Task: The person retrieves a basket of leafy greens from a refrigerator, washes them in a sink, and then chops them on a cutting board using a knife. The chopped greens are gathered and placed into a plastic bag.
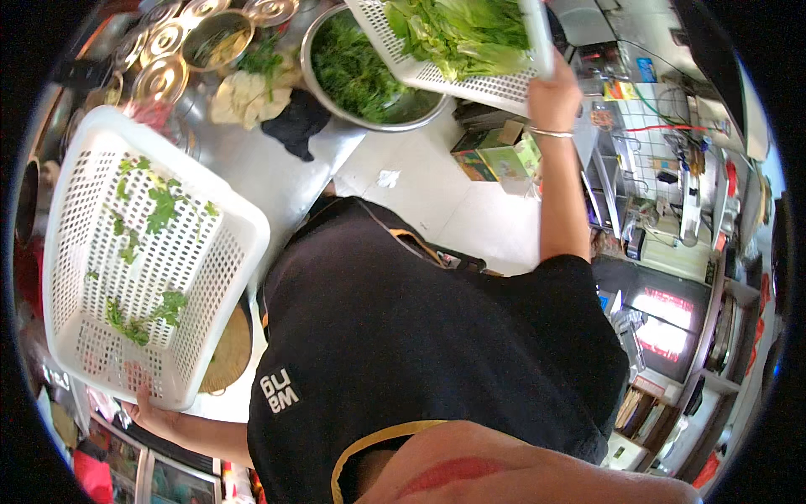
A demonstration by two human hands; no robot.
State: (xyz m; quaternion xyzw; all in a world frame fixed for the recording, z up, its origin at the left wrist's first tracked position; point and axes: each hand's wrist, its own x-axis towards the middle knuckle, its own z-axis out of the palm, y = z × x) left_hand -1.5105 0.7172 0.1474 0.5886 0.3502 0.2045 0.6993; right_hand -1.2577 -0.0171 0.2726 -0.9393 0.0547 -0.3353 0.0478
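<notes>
My left hand (143,406) grips the near end of a white perforated plastic basket (242,220), its fingers partly seen through the holes. A few loose sprigs of leafy herb, like coriander (162,211), lie scattered on its bottom. My right hand (554,94) is closed on the corner of a second white perforated basket (497,94), which holds green lettuce leaves (459,38). That basket overlaps the view of a large stainless steel bowl (378,126) with feathery green herbs (352,69). The far end of the lettuce basket is cut off by the picture's rim.
A steel counter (252,164) carries a black cloth (299,126), pale cauliflower-like vegetables (242,101) and several round metal lids (160,79). Beyond the counter's edge, cardboard boxes (504,157) stand on the tiled floor (403,164). A round wooden chopping board (230,353) shows behind the left basket.
</notes>
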